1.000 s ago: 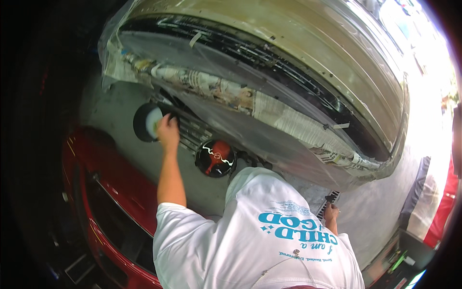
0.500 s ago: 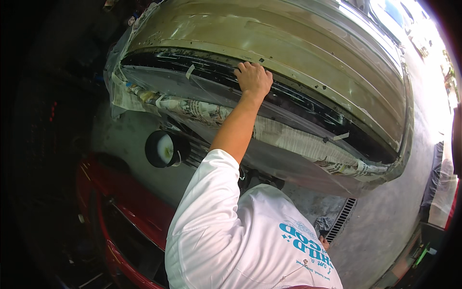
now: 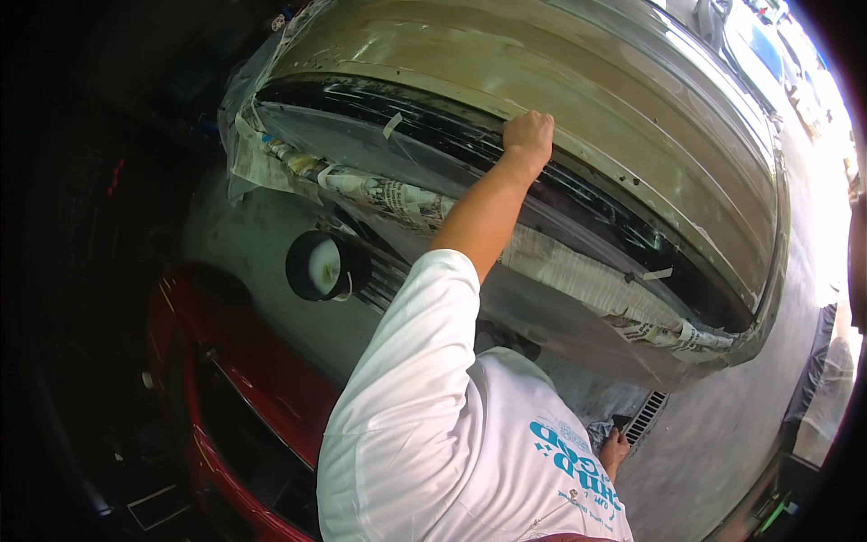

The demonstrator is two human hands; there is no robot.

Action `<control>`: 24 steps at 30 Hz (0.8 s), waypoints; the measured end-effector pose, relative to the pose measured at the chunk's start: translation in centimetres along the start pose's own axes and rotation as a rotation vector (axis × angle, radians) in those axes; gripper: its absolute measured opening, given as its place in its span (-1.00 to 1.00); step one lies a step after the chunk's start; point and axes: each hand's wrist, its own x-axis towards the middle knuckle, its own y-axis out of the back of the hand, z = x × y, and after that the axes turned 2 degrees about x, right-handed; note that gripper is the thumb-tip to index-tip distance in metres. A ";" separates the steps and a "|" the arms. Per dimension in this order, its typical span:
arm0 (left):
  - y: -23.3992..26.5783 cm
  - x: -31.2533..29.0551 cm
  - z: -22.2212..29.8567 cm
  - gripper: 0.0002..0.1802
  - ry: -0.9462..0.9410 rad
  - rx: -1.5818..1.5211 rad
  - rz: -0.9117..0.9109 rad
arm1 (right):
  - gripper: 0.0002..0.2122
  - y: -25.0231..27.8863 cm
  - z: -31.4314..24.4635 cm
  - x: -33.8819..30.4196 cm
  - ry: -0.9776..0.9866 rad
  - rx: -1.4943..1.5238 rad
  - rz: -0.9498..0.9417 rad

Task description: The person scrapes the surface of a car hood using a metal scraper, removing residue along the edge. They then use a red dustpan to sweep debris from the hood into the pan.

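Note:
My left hand is closed into a fist at the lower edge of a wet, olive-gold ribbed vehicle panel. It rests just above a long glossy black strip streaked with pale marks. Whatever sits inside its fingers is hidden. Strips of tape cross the black band. Below hang clear plastic sheeting and newspaper masking. Low at the right, partly behind my white shirt, my right hand has its fingers closed around a small dark flat piece.
A black bucket holding cloudy liquid stands on the concrete floor to the left. Beyond it at lower left is a red car. A metal drain grate runs across the floor by my right hand.
My left hand has slid rightward along the panel edge, and its fingers look more tightly curled. My right hand has come further into view. The whole view has shifted slightly.

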 end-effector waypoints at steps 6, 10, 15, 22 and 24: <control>-0.6 1.8 -4.7 -0.83 -0.199 -0.255 0.023 | -0.68 0.2 0.0 0.5 -0.124 0.009 -0.045; -0.6 1.5 -8.0 -0.87 0.062 -0.996 -0.007 | -0.69 1.5 -1.3 -1.6 -0.122 -0.086 -0.096; 1.0 -5.5 -16.2 -0.83 0.176 -1.666 -0.052 | -0.68 2.9 -2.7 -2.0 -0.202 -0.123 -0.138; -2.2 -29.0 -29.6 -0.89 0.672 -1.225 -0.052 | -0.63 2.2 -0.7 2.0 0.006 -0.281 -0.214; -4.1 -35.9 -32.7 -0.89 0.813 -1.016 -0.093 | -0.61 1.1 -0.9 4.2 0.059 -0.292 -0.244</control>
